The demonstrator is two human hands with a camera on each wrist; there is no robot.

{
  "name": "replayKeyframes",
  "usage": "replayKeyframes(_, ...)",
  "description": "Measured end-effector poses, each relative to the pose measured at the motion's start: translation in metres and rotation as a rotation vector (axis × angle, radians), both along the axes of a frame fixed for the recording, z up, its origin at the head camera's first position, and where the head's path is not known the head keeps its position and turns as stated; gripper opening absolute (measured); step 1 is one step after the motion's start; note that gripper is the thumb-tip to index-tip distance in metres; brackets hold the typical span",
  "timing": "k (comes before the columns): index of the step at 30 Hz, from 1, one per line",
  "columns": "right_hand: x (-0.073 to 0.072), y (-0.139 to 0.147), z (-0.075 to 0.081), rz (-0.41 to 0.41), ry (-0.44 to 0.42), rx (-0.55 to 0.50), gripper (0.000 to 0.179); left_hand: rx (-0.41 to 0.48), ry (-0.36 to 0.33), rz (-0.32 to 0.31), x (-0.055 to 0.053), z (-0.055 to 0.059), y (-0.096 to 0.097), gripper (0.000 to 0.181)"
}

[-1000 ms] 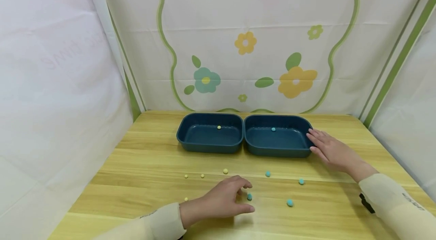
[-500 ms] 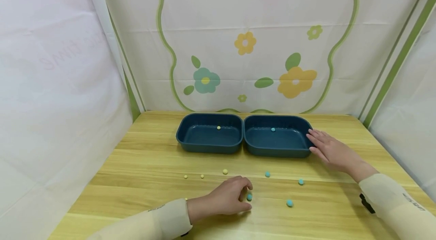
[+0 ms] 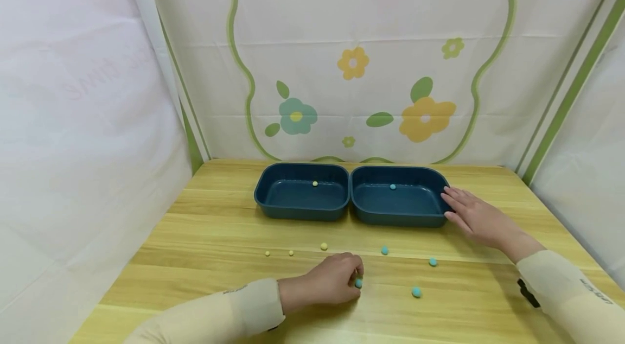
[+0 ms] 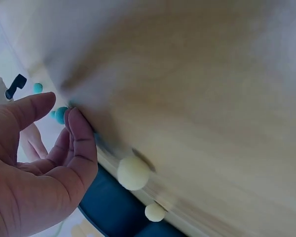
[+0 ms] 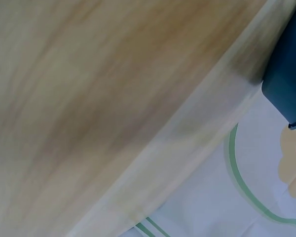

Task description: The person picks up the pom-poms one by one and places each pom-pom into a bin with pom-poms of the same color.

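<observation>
My left hand (image 3: 332, 280) is low over the table, its thumb and fingers bent around a small turquoise ball (image 3: 358, 283) on the wood. In the left wrist view, that ball (image 4: 60, 115) appears by the fingertips, with a gap visible between the thumb (image 4: 42, 104) and the fingers. My right hand (image 3: 476, 219) rests straight fingers on the right end of a dark blue tray (image 3: 400, 219), which has one turquoise ball (image 3: 393, 186) inside. A matching left tray (image 3: 303, 212) has one pale yellow ball (image 3: 314, 184) inside.
Other turquoise balls lie to the right: one at the back (image 3: 384, 250), one farther right (image 3: 432, 262), one nearer (image 3: 416, 292). Pale yellow balls, including the largest one (image 3: 324, 246), lie left of them on the wooden table (image 3: 195, 257). A patterned cloth (image 3: 356, 100) hangs behind the trays.
My left hand has shifted slightly right, and its thumb and fingers have drawn closer together around the turquoise ball. My right hand has stayed at the right tray.
</observation>
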State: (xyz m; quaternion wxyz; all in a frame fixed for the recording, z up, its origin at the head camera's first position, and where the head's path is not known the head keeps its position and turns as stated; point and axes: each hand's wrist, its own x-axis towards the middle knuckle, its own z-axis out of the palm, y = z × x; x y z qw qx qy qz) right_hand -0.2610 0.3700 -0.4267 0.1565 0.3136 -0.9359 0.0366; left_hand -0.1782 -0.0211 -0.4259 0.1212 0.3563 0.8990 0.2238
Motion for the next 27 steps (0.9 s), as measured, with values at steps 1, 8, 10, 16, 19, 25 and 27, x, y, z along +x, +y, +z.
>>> replayKeyframes(1, -0.0003, 0.0004, -0.0003, -0.002, -0.004, 0.001, 0.051, -0.015, 0.006, -0.005, -0.0005, 0.0003, 0.0008, 0.017)
replayKeyframes(8, -0.0018, 0.0014, -0.0026, -0.005, -0.003, -0.003, 0.051, -0.068, 0.037, -0.012, -0.0014, 0.0019, 0.0067, 0.015)
replayKeyframes(10, -0.0019, 0.0013, -0.0026, -0.001, 0.001, -0.007, 0.051, -0.068, 0.047, -0.013, -0.0016, 0.0015, 0.0069, 0.015)
replayKeyframes(16, -0.0012, 0.0016, -0.0021, -0.007, -0.005, -0.007, 0.052, -0.064, 0.065, -0.025, -0.0025, 0.001, 0.007, 0.015)
replayKeyframes(19, -0.0006, 0.0019, -0.0011, -0.012, -0.012, -0.004, 0.052, -0.065, 0.067, -0.028, -0.0018, 0.0022, 0.0068, 0.014)
replayKeyframes(25, -0.0006, 0.002, -0.0006, -0.019, -0.025, -0.006, 0.053, -0.059, 0.061, -0.02, -0.0015, 0.0018, 0.0052, 0.015)
replayKeyframes(27, -0.0011, 0.0024, -0.0013, -0.019, -0.024, -0.007, 0.053, -0.056, 0.062, -0.017, -0.0014, 0.0017, 0.0045, 0.015)
